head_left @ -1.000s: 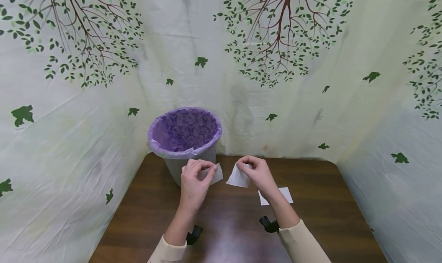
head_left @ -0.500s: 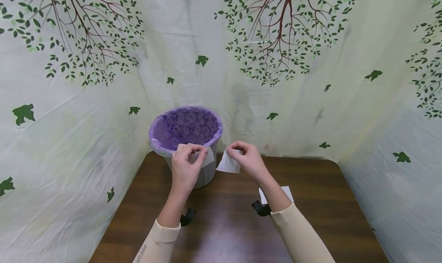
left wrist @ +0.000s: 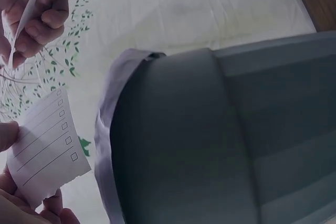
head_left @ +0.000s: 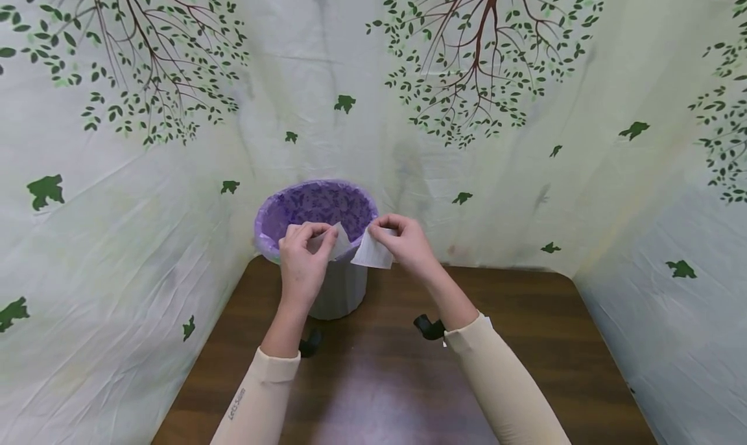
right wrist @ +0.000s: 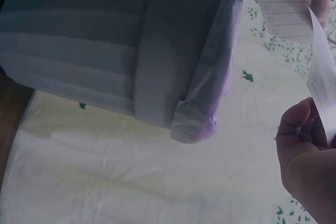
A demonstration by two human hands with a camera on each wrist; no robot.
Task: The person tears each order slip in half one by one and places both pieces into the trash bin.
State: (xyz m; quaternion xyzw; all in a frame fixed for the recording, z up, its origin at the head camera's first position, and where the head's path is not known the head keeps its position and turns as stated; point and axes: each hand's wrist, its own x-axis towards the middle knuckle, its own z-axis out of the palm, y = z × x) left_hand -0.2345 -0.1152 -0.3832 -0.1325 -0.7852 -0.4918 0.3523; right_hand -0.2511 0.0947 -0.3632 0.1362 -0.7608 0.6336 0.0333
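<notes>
Thumb and fingers of my left hand (head_left: 302, 266) pinch a piece of paper (head_left: 340, 244) over the near rim of the bin. In the left wrist view this checklist paper (left wrist: 47, 145) has ruled lines, small checkboxes and a ragged torn edge. My right hand (head_left: 411, 244) pinches a second piece of paper (head_left: 372, 253), hanging at the rim's right side; the right wrist view shows this paper (right wrist: 324, 85) nearly edge-on, with checkboxes. Below both hands stands a grey trash bin (head_left: 338, 292) with a purple patterned liner (head_left: 327, 198) folded over its rim.
Behind my right forearm, a white paper (head_left: 488, 322) on the brown wooden table (head_left: 525, 341) shows only at its edges. Cloth walls (head_left: 408, 172) printed with trees and leaves enclose the table's back and sides.
Both hands have moved forward and to the left with their papers, from in front of the bin up to its rim. My right sleeve now covers most of the paper on the table.
</notes>
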